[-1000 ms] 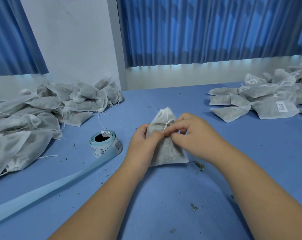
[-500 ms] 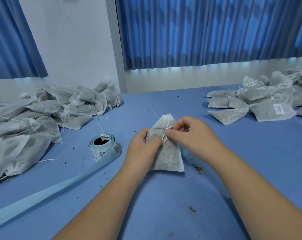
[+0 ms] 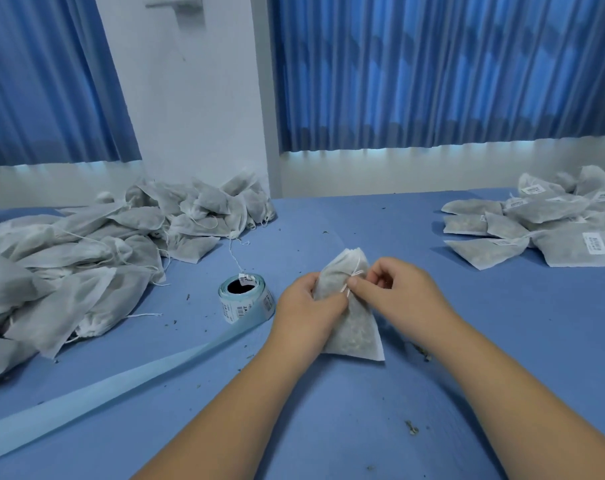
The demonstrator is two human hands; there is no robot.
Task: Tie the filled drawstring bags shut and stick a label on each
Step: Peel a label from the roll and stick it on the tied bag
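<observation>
Two bare forearms fill the lower view, the left forearm and the right forearm, uncovered along all their visible length. The left hand and right hand are bare too, with rounded knuckles and short fingers.

Blue table covering fills the lower half of the view, smooth with faint creases. Dry greenish plant fragments lie scattered on it: one larger clump at lower right, another at mid-right, and fine specks toward the left. Behind the table, a white wall section stands between two pleated blue curtains, the left curtain and the wider right curtain. Light glows along both hems. Beneath the hems runs a pale lower wall band. A grey-white fixture sits at the wall's top, cut off by the upper edge of the view.
</observation>
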